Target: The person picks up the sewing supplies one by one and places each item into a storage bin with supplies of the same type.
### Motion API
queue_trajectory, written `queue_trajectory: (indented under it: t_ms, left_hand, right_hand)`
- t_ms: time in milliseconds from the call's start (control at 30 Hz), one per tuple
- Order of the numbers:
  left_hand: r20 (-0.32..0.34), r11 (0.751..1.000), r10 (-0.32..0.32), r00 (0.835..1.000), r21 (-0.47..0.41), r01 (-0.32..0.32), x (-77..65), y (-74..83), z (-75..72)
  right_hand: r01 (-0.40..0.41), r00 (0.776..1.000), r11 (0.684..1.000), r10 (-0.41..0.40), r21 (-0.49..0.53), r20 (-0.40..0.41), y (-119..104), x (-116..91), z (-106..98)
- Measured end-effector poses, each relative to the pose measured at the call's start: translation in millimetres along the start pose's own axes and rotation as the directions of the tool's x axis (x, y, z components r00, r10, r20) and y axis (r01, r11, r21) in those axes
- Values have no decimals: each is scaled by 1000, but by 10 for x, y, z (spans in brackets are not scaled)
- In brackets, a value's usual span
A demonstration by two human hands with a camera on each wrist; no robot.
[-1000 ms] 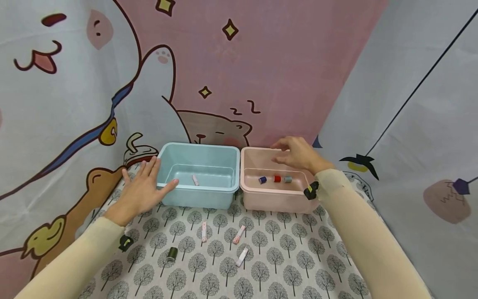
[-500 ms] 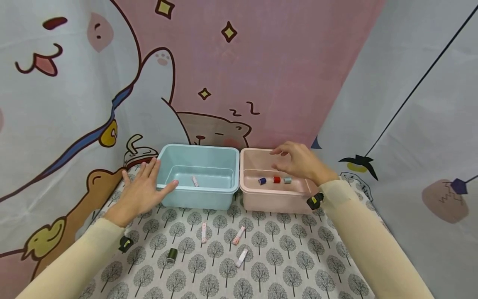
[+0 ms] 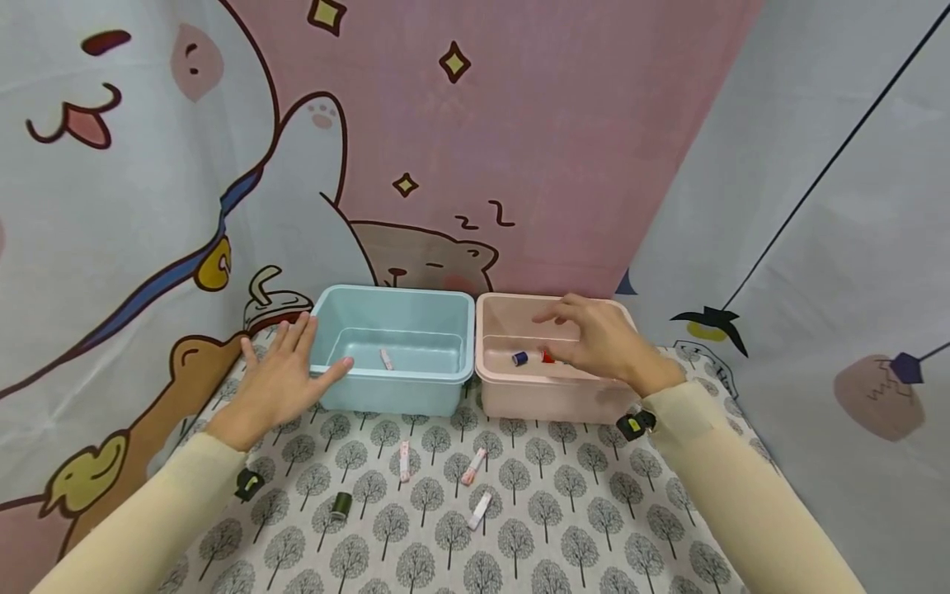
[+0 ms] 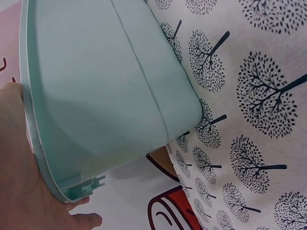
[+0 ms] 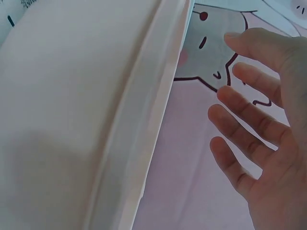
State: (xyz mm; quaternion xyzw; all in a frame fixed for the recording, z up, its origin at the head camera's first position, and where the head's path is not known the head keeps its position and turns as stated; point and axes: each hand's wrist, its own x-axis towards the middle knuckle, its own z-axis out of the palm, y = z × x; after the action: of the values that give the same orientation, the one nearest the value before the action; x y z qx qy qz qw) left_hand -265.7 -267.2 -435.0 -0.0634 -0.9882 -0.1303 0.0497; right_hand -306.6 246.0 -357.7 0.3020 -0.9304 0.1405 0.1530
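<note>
My left hand (image 3: pixel 278 384) is spread with straight fingers at the left end of the light blue bin (image 3: pixel 401 393); in the left wrist view it overlaps the bin's rim (image 4: pixel 36 129). Over the pink bin (image 3: pixel 549 400) hovers my right hand (image 3: pixel 597 342), fingers loosely bent and apart, holding nothing. The right wrist view shows that hand's fingers (image 5: pixel 247 115) bare beside the pink rim. A dark blue thread spool (image 3: pixel 519 358) and a red spool (image 3: pixel 547 356), partly covered by the thumb, lie inside the pink bin. One small pale stick-shaped piece (image 3: pixel 387 359) lies in the blue bin.
On the tree-print cloth (image 3: pixel 579 511) lie a dark green spool (image 3: pixel 341 506), two pink-patterned small sticks, one left (image 3: pixel 404 461) and one right (image 3: pixel 473 467), and a whiter stick (image 3: pixel 480 511). A cartoon-print curtain (image 3: pixel 557 124) hangs behind the two side-by-side bins.
My right hand has drifted slightly down and to the right over the pink bin, now hiding the grey-green spool seen earlier. The left hand has stayed in place.
</note>
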Motion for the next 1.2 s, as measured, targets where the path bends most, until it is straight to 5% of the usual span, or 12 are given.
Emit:
queue_trajectory:
  t_ms: [233, 633, 833, 1200]
  left_hand:
    - [4, 1000, -4, 1000, -2, 4, -1, 8, -8]
    - [-9, 1000, 4, 1000, -2, -4, 2, -11, 5]
    - [-16, 1000, 8, 1000, -2, -8, 10, -7, -7]
    - [-18, 1000, 0, 1000, 2, 0, 11, -12, 4]
  right_hand:
    - [206, 974, 978, -201, 40, -109, -110, -143, 40]
    - [308, 947, 940, -287, 151, -143, -305, -417, 147]
    - [385, 917, 906, -353, 176, -186, -367, -469, 204]
    - [270, 961, 929, -278, 255, -5, -577, -695, 384]
